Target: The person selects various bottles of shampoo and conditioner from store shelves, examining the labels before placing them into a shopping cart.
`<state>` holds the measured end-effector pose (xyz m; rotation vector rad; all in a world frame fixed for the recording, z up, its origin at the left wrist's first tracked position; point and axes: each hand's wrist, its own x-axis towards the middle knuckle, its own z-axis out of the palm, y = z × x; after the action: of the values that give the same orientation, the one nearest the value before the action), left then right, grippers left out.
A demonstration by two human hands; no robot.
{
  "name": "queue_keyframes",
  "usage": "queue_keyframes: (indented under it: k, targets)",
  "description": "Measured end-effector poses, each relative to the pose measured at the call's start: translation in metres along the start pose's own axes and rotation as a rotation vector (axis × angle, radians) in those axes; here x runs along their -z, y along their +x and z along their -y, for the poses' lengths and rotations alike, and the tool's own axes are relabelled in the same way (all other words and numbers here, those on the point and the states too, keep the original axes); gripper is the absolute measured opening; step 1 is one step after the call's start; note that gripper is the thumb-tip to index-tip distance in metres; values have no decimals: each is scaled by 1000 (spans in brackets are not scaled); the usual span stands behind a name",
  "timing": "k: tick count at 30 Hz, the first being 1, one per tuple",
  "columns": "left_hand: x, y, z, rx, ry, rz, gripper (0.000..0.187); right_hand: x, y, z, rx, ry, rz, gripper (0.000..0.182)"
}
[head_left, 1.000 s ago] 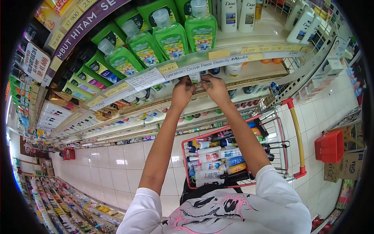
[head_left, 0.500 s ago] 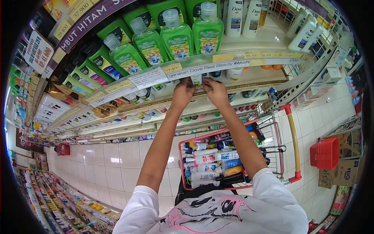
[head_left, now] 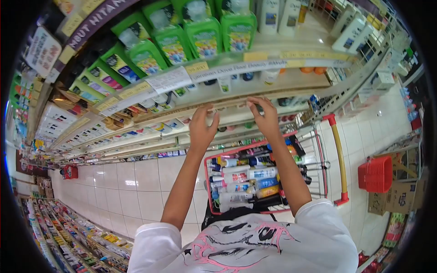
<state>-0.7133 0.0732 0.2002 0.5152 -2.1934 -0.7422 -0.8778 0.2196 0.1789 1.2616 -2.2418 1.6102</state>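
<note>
My left hand [head_left: 205, 126] is in front of the shelf edge, thumb and fingers apart, with nothing in it. Level with it to the right, my right hand [head_left: 265, 113] is also empty, its fingers spread and curved. Just beyond and between them, a small white bottle [head_left: 224, 83] stands upright on the second shelf [head_left: 291, 88], and neither hand touches it. Green bottles with clear caps [head_left: 203, 36] line the shelf above. Below my right forearm, a shopping cart [head_left: 207, 182] holds several bottles lying on their sides.
White Dove bottles [head_left: 270, 17] stand at the upper right. The cart's yellow handle [head_left: 339, 157] is to the right, beside stacked red baskets [head_left: 375, 174] and a cardboard box [head_left: 403, 196]. Another product shelf [head_left: 77, 232] runs along the lower left, past the tiled floor [head_left: 148, 177].
Both hands have let go of the small white bottle and drawn back from the shelf toward me, moving apart with fingers opened. The view has shifted slightly.
</note>
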Motion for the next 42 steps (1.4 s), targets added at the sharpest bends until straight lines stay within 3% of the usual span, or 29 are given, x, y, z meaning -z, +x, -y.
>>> queue_keyframes:
  k: [2, 3, 5, 7, 9, 11, 14, 16, 18, 20, 22, 24, 29, 31, 32, 34, 36, 38, 40, 42]
  targets:
    - [10, -73, 6, 84, -7, -9, 28, 35, -48, 1, -262, 133, 10, 18]
    - [11, -116, 17, 171, -33, 16, 27, 48, -78, -12, -180, 50, -68, 16]
    - [23, -208, 30, 378, -30, 52, 25, 91, -147, -20, -358, -40, -55, 16]
    - [43, -308, 40, 712, -130, -25, 26, 140, -214, -30, -615, -72, -19, 19]
    - [75, -400, 56, 910, -179, -104, 26, 186, -263, -14, -725, -223, -9, 19]
    - [110, -444, 53, 1022, -76, -5, 25, 217, -303, -4, -768, -286, -23, 19]
    - [123, -438, 49, 1063, -144, 76, 25, 229, -333, 9, -893, -341, 27, 21]
    - [112, -409, 63, 942, -219, 138, 25, 220, -341, 7, -708, -473, 307, 34]
    - [98, -356, 70, 806, -240, 191, 27, 201, -352, -6, -863, -539, 624, 57]
    - [83, -299, 70, 704, -238, 195, 27, 189, -364, -25, -925, -674, 895, 66]
    - [73, -247, 63, 649, -235, 171, 27, 194, -351, -38, -978, -620, 917, 74]
    - [61, -211, 46, 527, -329, 85, 28, 198, -347, -51, -1066, -546, 1096, 78]
    - [46, -197, 13, 419, -376, 219, 28, 206, -355, -75, -828, -364, 1147, 74]
    - [40, -216, 6, 375, -364, 270, 28, 205, -356, -78, -732, -387, 1091, 55]
    - [39, -233, 5, 437, -393, 348, 28, 205, -351, -78, -730, -387, 1089, 55]
    - [42, -267, 6, 505, -417, 435, 27, 209, -340, -80, -929, -268, 1060, 40]
    - [46, -294, 8, 651, -554, 471, 28, 210, -336, -74, -861, -317, 985, 31]
    - [54, -305, -8, 747, -593, 452, 28, 214, -331, -63, -863, -366, 714, 26]
    - [60, -311, -10, 839, -627, 428, 28, 215, -333, -59, -857, -364, 760, 26]
    - [58, -315, -5, 783, -574, 457, 29, 209, -348, -62, -665, -502, 894, 31]
